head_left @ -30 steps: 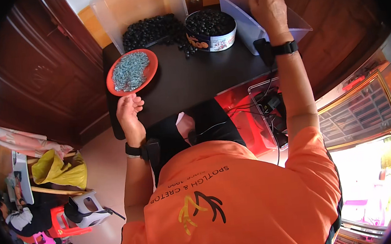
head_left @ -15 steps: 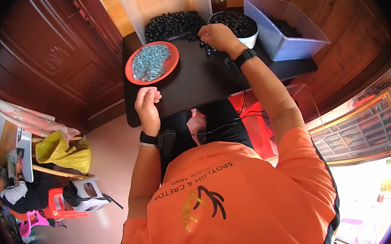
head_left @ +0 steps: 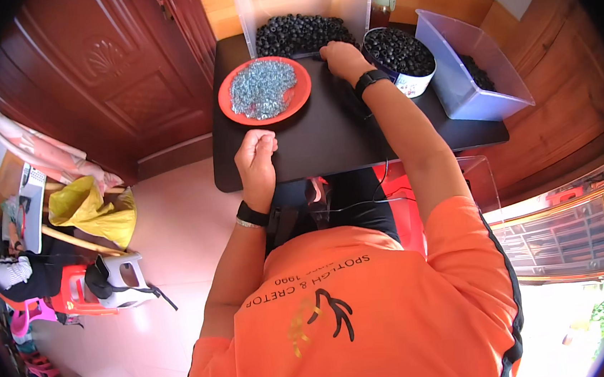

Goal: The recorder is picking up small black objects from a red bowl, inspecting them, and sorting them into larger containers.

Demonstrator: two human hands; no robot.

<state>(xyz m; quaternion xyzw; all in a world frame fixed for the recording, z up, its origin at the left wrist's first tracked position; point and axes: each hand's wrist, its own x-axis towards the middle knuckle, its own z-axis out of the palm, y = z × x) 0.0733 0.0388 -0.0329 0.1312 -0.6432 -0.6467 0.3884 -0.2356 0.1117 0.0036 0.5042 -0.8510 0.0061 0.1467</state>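
My right hand (head_left: 347,62) reaches over the dark table, fingers curled together at the front edge of a heap of small black ring-like pieces (head_left: 296,34). That heap lies in a see-through plastic bin (head_left: 303,0) tipped on its side. What the right fingers hold, if anything, is hidden. Closer to me, my left hand (head_left: 256,156) is closed at the table's front edge, just below an orange-red plate (head_left: 301,101). Any item inside this fist cannot be made out. Small shiny silvery-blue pieces (head_left: 261,88) are heaped on the plate.
Right of my hand stands a white round tub (head_left: 419,85) full of black pieces. Beyond it is a translucent bin (head_left: 459,99) with more dark pieces. A lidded jar (head_left: 381,9) stands behind. Cables hang at the table's front edge. Another person (head_left: 15,271) sits far left.
My right hand has shifted from the tub's left rim to the front of the tipped bin. My left hand stays closed below the plate. The whole view has shifted somewhat.
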